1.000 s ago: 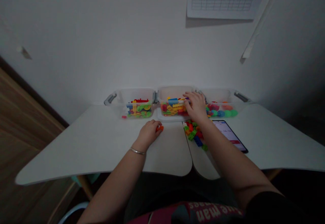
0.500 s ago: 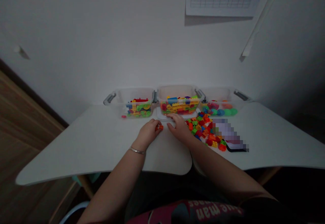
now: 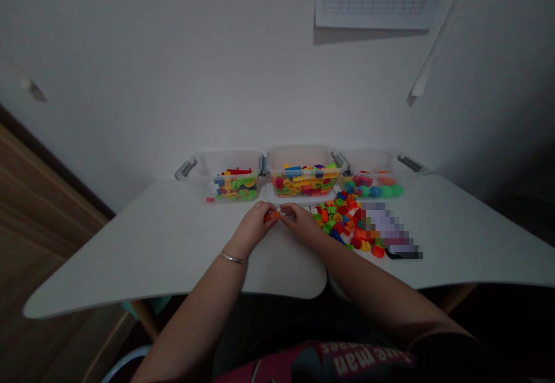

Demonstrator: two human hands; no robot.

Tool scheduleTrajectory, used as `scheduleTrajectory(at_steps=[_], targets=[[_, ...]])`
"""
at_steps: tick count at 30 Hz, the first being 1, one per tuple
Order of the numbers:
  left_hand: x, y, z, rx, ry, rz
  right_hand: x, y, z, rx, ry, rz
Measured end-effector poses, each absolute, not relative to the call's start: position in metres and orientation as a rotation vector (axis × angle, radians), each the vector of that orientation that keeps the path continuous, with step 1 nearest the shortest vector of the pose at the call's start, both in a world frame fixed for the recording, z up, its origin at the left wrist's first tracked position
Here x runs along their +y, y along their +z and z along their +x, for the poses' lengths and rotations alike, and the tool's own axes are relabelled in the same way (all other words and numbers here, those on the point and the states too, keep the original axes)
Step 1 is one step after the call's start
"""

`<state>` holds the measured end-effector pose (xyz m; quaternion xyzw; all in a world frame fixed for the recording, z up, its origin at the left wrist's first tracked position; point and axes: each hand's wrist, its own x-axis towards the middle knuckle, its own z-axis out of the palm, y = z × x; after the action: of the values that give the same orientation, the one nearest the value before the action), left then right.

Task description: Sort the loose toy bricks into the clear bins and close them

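Observation:
Between my fingertips, over the middle of the white table, is a small orange toy brick. My left hand, with a silver bangle at the wrist, is closed around the brick's left side. My right hand meets it from the other side, thumb and curled fingers pinched at the brick's right end. Parts of the brick are hidden by the fingers. Just right of my right hand lies a loose heap of coloured toy bricks.
Along the wall stand three clear plastic boxes: a left box, a middle box on a white lid, and a right box, all holding coloured pieces. A pixelated phone-like slab lies right of the heap. The white table has a curved front edge.
My right hand has closed its fingers and come left to the orange brick. My left hand keeps its hold on the brick in nearly the same place.

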<state>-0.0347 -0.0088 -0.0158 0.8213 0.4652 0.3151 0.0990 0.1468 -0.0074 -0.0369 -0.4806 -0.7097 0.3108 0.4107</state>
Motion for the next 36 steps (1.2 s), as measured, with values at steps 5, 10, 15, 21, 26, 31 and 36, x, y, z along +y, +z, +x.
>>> scheduleTrajectory(at_steps=[5,10,15,21,26,31,36], targets=[[-0.009,-0.017,-0.033,1.239,1.029,2.431,-0.002,-0.043,0.146,-1.647,1.019,-1.063],[-0.01,-0.016,-0.032,1.199,1.072,2.436,0.0,-0.046,0.144,-1.548,1.148,-0.916],[-0.01,-0.017,-0.032,1.134,1.116,2.44,-0.001,-0.043,0.145,-1.558,1.075,-0.985],[-0.009,-0.018,-0.033,1.133,1.089,2.435,-0.004,-0.037,0.147,-1.601,1.071,-1.003],[-0.008,-0.018,-0.032,1.123,1.109,2.452,-0.008,-0.034,0.147,-1.64,0.965,-1.138],[-0.007,-0.019,-0.032,1.123,1.135,2.468,-0.012,-0.024,0.147,-1.719,0.82,-1.154],[-0.008,-0.016,-0.033,1.148,1.151,2.491,-0.012,0.02,0.165,-1.7,0.313,-1.067]])
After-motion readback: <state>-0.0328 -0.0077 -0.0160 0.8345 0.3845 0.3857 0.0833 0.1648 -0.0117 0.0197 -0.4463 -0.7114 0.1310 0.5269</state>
